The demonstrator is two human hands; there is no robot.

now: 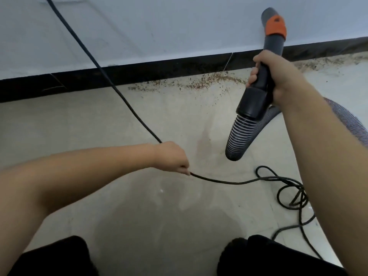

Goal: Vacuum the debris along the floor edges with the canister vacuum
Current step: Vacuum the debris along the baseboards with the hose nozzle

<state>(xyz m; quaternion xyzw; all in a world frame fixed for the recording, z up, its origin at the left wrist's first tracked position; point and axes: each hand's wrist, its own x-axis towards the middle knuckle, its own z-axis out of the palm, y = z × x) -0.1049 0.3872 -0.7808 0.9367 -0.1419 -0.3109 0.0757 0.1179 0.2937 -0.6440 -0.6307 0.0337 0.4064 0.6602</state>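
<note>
The right hand (278, 80) has a full grip around the black handle of the vacuum wand (264, 62), fingers wrapped tight, with the grey nozzle end and its orange collar (276, 26) raised against the pale wall (179, 26), well off the floor. From the handle's lower cuff the ribbed hose (239, 134) bends down and loops back toward the right. The left hand (171, 156) has a narrow grip, pinching the black power cord (127, 102), which runs up and left from the hand and on the other side trails right into a loose tangle (292, 194) on the floor near the person's feet. The debris (199, 82), brown crumbs and grit, lies in a band along the black baseboard (139, 70), spreading out onto the pale floor (139, 206). The canister itself is out of view. The likely risks are these: the tangled cord could snag a foot or kink tight if the left hand pulls on it, and the taut cord crossing the debris band could drag across it and scatter the grit before the nozzle gets down to it.
</note>
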